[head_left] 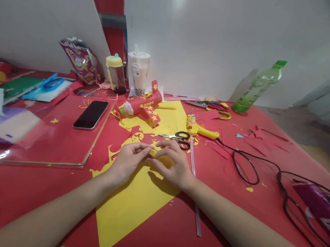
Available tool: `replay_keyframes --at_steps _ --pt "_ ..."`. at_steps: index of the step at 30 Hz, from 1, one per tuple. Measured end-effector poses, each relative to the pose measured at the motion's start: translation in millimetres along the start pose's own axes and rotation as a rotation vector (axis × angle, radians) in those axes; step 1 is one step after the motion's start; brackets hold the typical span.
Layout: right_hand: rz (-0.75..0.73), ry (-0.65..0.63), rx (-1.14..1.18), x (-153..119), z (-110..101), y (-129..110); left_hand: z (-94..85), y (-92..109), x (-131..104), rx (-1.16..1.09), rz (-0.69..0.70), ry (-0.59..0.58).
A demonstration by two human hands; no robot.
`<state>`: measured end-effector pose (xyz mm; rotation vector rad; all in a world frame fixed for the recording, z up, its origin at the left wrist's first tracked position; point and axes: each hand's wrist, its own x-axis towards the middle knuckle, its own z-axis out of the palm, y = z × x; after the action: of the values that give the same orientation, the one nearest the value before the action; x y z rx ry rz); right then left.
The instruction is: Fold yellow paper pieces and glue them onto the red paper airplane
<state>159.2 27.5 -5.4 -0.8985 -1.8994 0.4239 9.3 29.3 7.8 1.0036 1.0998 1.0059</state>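
Note:
My left hand (pixel 130 159) is closed in a pinch on a small piece of yellow paper (pixel 153 151). Close beside it, my right hand (pixel 173 163) has its fingers curved and apart; whether a fingertip touches the piece I cannot make out. Under both hands lies a large yellow paper sheet (pixel 128 205). Black-handled scissors (pixel 184 136) rest just beyond the right hand. A yellow glue gun (pixel 201 130) lies to their right, with a clear glue stick (pixel 193 161) running toward me. Farther back is a red paper-covered figure with yellow stars (pixel 144 103).
On the red table (pixel 232 221) are a phone (pixel 91 115) on a clear plastic sheet, a black cable (pixel 245 154) and paper scraps. Along the back stand a snack bag (pixel 80 61), a yellow-lidded bottle (pixel 116 74), a milk tea cup (pixel 139 73) and a tilted green bottle (pixel 258 87).

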Motion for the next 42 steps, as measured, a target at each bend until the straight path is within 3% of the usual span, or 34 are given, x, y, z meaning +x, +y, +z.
replay_keyframes --at_steps 5,8,13,24,36,42 --pt "0.318 0.006 0.113 0.5 1.7 2.6 -1.2 0.4 -0.9 0.069 0.056 0.041" --pt "0.416 -0.004 0.195 0.3 3.0 4.9 -2.0 0.8 -1.0 0.154 0.082 0.052" --pt "0.435 0.011 0.212 0.0 2.8 6.0 -2.3 0.9 -0.2 0.210 0.100 0.035" --pt "0.376 0.043 0.086 1.5 1.6 4.5 -0.7 2.8 -1.3 0.129 -0.002 0.012" --pt "0.384 -0.009 0.143 0.7 1.4 3.4 -2.2 4.4 -1.4 0.312 0.083 0.041" --pt "0.405 -0.037 0.161 0.2 1.9 4.8 -3.1 2.3 -2.7 0.299 0.096 0.021"
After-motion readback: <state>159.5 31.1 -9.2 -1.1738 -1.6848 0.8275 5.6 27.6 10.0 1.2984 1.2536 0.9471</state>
